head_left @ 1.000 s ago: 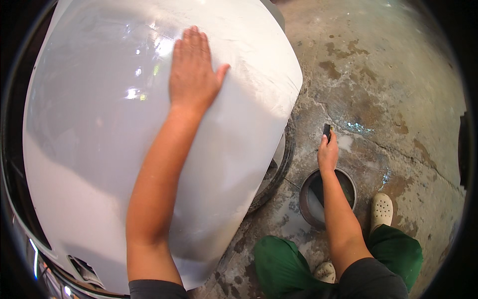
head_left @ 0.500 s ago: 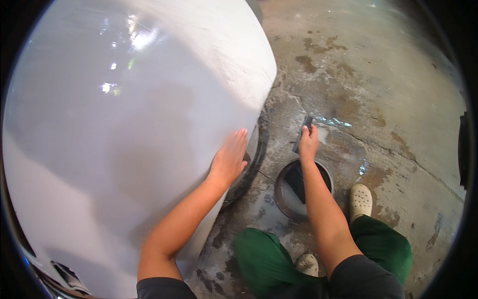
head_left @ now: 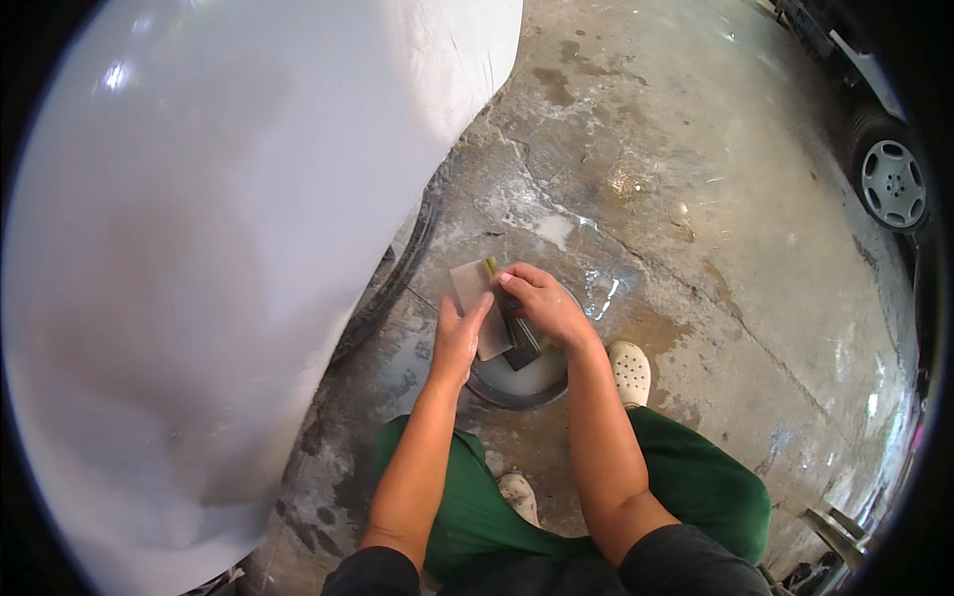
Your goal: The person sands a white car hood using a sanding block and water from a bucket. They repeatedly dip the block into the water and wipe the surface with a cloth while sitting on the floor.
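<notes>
Both hands meet over a round bucket of cloudy grey liquid, between my knees and the car wheel. My left hand grips a flat rectangular sanding block with a pale grey face, its thumb lying across it. Along the block's right side runs an olive strip, which the fingers of my right hand pinch near its far end. A dark flat piece shows below the block, over the bucket; whether it is joined to the block I cannot tell.
A large smooth pale car panel fills the left side, with a dark tyre under its edge. The concrete floor is wet and cracked. Another vehicle's wheel stands at far right. My feet wear cream clogs.
My left hand has come off the pale panel and now grips the block. My right hand has moved back over the bucket with it. The view has shifted right.
</notes>
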The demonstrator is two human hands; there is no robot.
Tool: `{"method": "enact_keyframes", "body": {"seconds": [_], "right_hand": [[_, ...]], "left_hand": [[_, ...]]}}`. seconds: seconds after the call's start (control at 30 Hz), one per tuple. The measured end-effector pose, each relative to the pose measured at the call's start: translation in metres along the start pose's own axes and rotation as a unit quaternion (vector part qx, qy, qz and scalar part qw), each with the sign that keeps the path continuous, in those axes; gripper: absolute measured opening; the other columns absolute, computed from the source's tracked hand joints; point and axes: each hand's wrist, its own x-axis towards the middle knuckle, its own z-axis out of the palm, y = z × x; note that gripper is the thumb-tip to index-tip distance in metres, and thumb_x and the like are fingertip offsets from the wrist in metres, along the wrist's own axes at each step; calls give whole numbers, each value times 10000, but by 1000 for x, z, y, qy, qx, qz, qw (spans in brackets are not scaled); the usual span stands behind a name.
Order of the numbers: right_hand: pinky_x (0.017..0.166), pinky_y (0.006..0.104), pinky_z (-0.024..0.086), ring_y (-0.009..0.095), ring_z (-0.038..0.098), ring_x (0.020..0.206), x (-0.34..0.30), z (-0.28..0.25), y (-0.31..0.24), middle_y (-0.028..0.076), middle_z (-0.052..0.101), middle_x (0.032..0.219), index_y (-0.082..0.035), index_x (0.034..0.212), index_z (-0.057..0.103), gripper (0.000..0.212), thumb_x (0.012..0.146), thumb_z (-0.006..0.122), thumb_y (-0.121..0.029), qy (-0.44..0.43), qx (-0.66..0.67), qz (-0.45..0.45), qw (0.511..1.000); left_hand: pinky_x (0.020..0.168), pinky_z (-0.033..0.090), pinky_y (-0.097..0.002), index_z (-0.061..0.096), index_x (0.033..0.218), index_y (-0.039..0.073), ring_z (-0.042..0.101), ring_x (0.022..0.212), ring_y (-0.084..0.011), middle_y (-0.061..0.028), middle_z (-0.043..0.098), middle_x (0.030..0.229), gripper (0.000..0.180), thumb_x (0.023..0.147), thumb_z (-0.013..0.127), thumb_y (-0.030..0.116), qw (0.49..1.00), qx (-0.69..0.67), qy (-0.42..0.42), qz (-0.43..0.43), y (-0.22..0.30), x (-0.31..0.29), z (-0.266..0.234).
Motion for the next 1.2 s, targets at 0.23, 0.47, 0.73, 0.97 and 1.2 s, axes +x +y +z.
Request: {"method": "enact_keyframes", "body": {"seconds": [0.23, 0.47, 0.73, 0.97, 1.2], "right_hand": [[1001, 508, 516, 449, 661, 1143, 8, 1, 59, 271, 700, 1217, -1, 1221, 639, 378, 896, 646, -193, -28, -434, -2, 901], [984, 507, 542, 454, 688, 1123, 8, -6, 123, 318, 708, 1168, 45, 1279, 589, 528, 826, 716, -196, 46, -480, 99, 871], [953, 512, 547, 456, 683, 1127, -32, 41, -4, 317, 709, 1160, -6, 1348, 519, 533, 897, 618, -273, 112, -500, 127, 849], [921, 431, 539, 372, 705, 1048, -51, -8, 31, 277, 698, 1156, 25, 1471, 438, 725, 833, 686, -212, 258, -189, 6, 947], [981, 339, 472, 238, 597, 1136, -56, 20, 8, 141, 632, 1293, 25, 1504, 439, 628, 900, 570, -88, 195, 139, -29, 971]], "left_hand": [[942, 532, -414, 527, 1354, -55, 714, 1065, -344, -240, 720, 1182, 447, 992, 654, 174, 937, 345, 52, -33, -38, -11, -37], [931, 522, -596, 491, 1350, -61, 670, 1046, -528, -347, 693, 1113, 392, 982, 529, 71, 852, 524, 2, 0, -54, -6, -1], [967, 550, -531, 740, 1189, 79, 682, 1160, -431, -221, 722, 1234, 288, 947, 630, 190, 777, 617, -106, -65, -114, 42, -13], [985, 509, -565, 694, 1204, 31, 659, 1132, -481, -293, 700, 1184, 375, 1043, 470, 285, 857, 509, -74, 13, -33, 5, 15], [984, 512, -375, 607, 1311, -28, 695, 1077, -255, -156, 718, 1169, 346, 988, 505, 42, 997, 25, -70, 10, 7, 9, -28]]}}
